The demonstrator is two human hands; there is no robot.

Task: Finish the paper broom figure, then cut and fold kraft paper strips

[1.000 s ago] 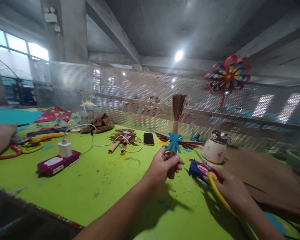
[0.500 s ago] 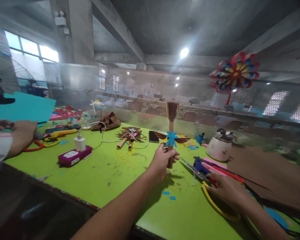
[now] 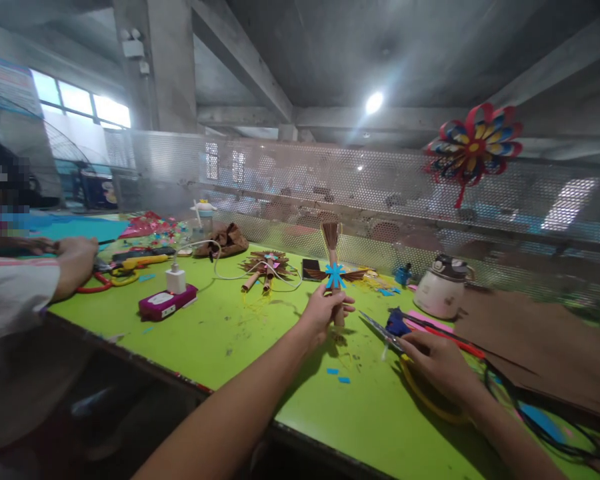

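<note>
My left hand [image 3: 326, 311] is closed around the lower tube of a brown paper figure [image 3: 333, 250], held upright above the green table. The figure has a pleated fan top, pleated side wings and a blue paper star [image 3: 335, 275] at its middle. On the right, my right hand [image 3: 433, 357] is closed on a pair of scissors [image 3: 380, 329], near the pivot. Their blades point toward the figure without touching it, and a yellow handle loop [image 3: 425, 398] shows below the hand. A blue tool [image 3: 397, 323] lies just behind the blades. Two blue paper scraps [image 3: 344, 380] lie between my arms.
Another brown pleated paper piece [image 3: 270, 265] lies mid-table beside a white cable. A purple power strip [image 3: 167, 301] holds a white plug. Brown sheets [image 3: 535, 340] and a whitish jug [image 3: 440, 287] stand right. A co-worker's arm [image 3: 75, 267] rests at left. Perforated metal screen [image 3: 290, 180] behind.
My left hand and the figure have lowered slightly. My right hand has shifted toward the scissors' blades. The co-worker's turquoise sheet now lies flatter; the camera has turned slightly left.
</note>
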